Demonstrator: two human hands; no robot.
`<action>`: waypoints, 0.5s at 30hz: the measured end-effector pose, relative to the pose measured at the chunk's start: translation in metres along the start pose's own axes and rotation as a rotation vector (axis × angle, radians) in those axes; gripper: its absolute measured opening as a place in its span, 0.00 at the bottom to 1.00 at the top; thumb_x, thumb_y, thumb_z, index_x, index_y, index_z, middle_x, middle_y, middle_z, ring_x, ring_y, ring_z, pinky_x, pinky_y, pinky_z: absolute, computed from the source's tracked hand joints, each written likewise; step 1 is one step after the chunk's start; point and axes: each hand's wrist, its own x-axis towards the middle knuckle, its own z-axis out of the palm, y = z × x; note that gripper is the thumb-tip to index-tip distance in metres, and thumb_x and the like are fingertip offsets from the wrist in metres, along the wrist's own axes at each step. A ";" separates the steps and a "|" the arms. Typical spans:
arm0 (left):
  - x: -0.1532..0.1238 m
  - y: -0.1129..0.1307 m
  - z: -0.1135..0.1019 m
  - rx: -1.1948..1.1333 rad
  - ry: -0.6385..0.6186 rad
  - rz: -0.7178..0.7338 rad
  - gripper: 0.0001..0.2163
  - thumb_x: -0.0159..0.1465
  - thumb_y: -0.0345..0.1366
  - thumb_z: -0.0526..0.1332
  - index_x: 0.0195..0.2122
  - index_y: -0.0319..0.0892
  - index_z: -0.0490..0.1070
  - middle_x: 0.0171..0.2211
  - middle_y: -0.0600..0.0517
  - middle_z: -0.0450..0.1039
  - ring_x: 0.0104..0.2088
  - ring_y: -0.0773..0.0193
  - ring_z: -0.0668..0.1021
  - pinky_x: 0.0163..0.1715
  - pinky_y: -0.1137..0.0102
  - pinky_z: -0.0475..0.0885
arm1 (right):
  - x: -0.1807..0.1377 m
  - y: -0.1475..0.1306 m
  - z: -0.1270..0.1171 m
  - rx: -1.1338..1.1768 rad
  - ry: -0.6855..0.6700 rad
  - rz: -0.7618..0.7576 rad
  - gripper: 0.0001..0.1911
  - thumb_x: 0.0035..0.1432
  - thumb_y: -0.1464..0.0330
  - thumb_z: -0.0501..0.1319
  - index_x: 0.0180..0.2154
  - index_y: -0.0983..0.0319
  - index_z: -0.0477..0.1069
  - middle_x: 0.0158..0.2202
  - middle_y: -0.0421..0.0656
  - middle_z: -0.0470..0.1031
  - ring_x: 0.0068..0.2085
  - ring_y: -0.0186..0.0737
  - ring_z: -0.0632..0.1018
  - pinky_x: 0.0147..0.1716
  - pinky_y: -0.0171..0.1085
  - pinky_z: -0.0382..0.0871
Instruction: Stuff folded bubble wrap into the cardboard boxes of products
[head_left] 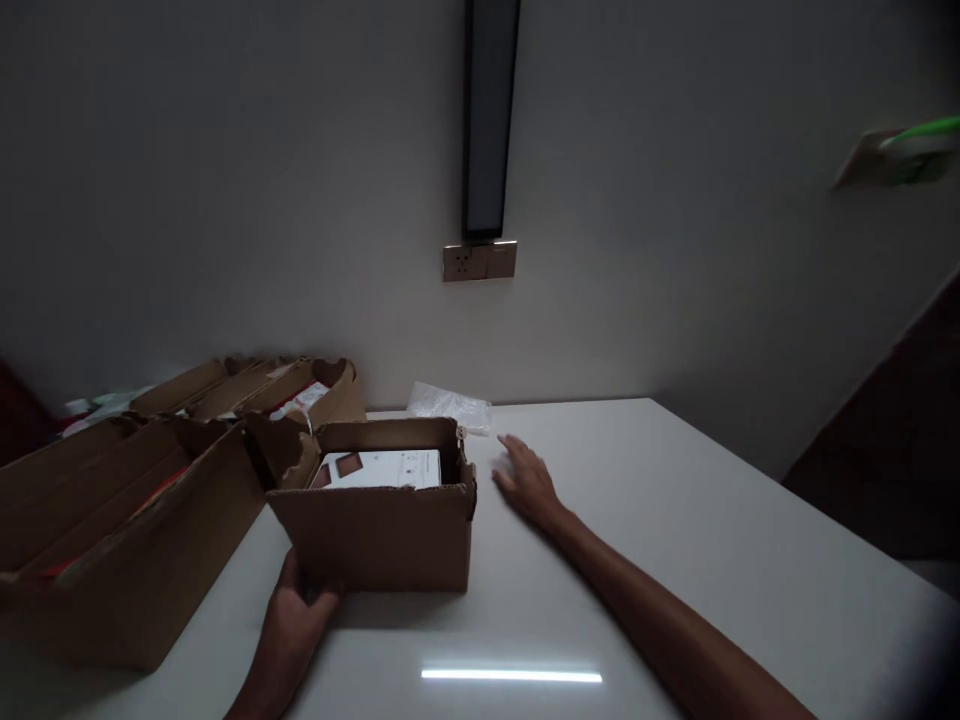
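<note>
A small open cardboard box [382,540] stands in the middle of the view, with a white printed carton [390,468] inside it. My left hand [294,612] grips the box at its lower left front corner, thumb on the front wall; the other fingers are partly hidden at the left side. To the right of the box, my right hand [529,483] is apart from it, low over the white table [637,480], its fingers stretched out and holding nothing. Behind the box lies a clear plastic wrap [450,405].
Larger open cardboard boxes [202,560] with assorted contents crowd the left side, close to the small box. A wall socket plate [480,261] sits above the table's back edge, under a dark vertical panel [489,120]. Another wall plate [874,160] with something green is at upper right.
</note>
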 end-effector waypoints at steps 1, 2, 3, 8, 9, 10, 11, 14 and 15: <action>0.000 -0.001 0.001 0.021 -0.005 -0.014 0.35 0.52 0.48 0.65 0.59 0.39 0.61 0.53 0.42 0.74 0.55 0.44 0.74 0.56 0.53 0.69 | 0.019 0.004 0.006 -0.019 0.015 0.005 0.32 0.59 0.71 0.59 0.64 0.66 0.59 0.66 0.60 0.59 0.63 0.58 0.65 0.59 0.56 0.61; -0.001 -0.003 0.002 0.035 -0.007 -0.025 0.35 0.52 0.49 0.65 0.60 0.40 0.61 0.53 0.42 0.74 0.55 0.44 0.74 0.56 0.53 0.69 | 0.036 0.007 0.012 -0.044 0.025 -0.002 0.32 0.59 0.73 0.59 0.64 0.65 0.59 0.67 0.59 0.58 0.64 0.57 0.64 0.59 0.55 0.61; -0.001 -0.005 0.003 0.041 -0.001 -0.029 0.35 0.52 0.49 0.65 0.60 0.41 0.61 0.54 0.43 0.74 0.56 0.44 0.74 0.56 0.53 0.69 | 0.052 0.009 0.018 -0.069 0.029 -0.014 0.30 0.60 0.73 0.59 0.64 0.64 0.60 0.67 0.58 0.58 0.63 0.56 0.65 0.59 0.54 0.61; 0.000 -0.016 0.008 0.043 0.069 -0.013 0.35 0.52 0.52 0.64 0.59 0.42 0.63 0.51 0.44 0.75 0.57 0.44 0.73 0.58 0.55 0.67 | 0.101 0.013 0.040 -0.161 0.031 -0.057 0.14 0.65 0.65 0.60 0.51 0.62 0.71 0.56 0.48 0.71 0.56 0.47 0.72 0.54 0.52 0.67; 0.002 -0.018 0.008 0.048 0.072 -0.019 0.35 0.52 0.53 0.64 0.59 0.42 0.63 0.51 0.43 0.75 0.57 0.44 0.74 0.58 0.55 0.67 | 0.105 0.013 0.042 -0.179 0.044 -0.045 0.15 0.66 0.63 0.60 0.50 0.63 0.71 0.54 0.47 0.72 0.54 0.46 0.74 0.53 0.52 0.69; 0.003 -0.020 0.008 0.053 0.068 -0.023 0.35 0.52 0.54 0.64 0.59 0.41 0.63 0.52 0.43 0.75 0.56 0.43 0.74 0.58 0.54 0.67 | 0.107 0.013 0.042 -0.197 0.062 -0.026 0.15 0.66 0.62 0.60 0.51 0.62 0.71 0.53 0.47 0.72 0.52 0.45 0.75 0.52 0.51 0.70; 0.005 -0.022 0.007 0.052 0.052 -0.025 0.36 0.52 0.54 0.64 0.59 0.41 0.63 0.52 0.42 0.74 0.57 0.43 0.73 0.58 0.53 0.67 | 0.106 0.014 0.040 -0.215 0.084 0.000 0.16 0.66 0.62 0.60 0.51 0.62 0.71 0.53 0.47 0.72 0.51 0.44 0.75 0.51 0.50 0.71; 0.009 -0.021 0.003 0.020 -0.017 -0.028 0.38 0.50 0.52 0.66 0.59 0.41 0.61 0.54 0.41 0.73 0.59 0.42 0.71 0.60 0.52 0.65 | 0.092 0.021 0.025 -0.265 0.153 0.092 0.13 0.67 0.62 0.59 0.48 0.62 0.72 0.50 0.46 0.74 0.48 0.43 0.75 0.50 0.48 0.71; 0.009 -0.019 0.002 0.009 -0.041 -0.031 0.38 0.50 0.52 0.66 0.59 0.41 0.61 0.54 0.40 0.72 0.59 0.41 0.70 0.60 0.52 0.64 | 0.083 0.026 0.017 -0.280 0.172 0.120 0.11 0.67 0.64 0.58 0.46 0.63 0.72 0.48 0.47 0.75 0.48 0.43 0.75 0.49 0.48 0.70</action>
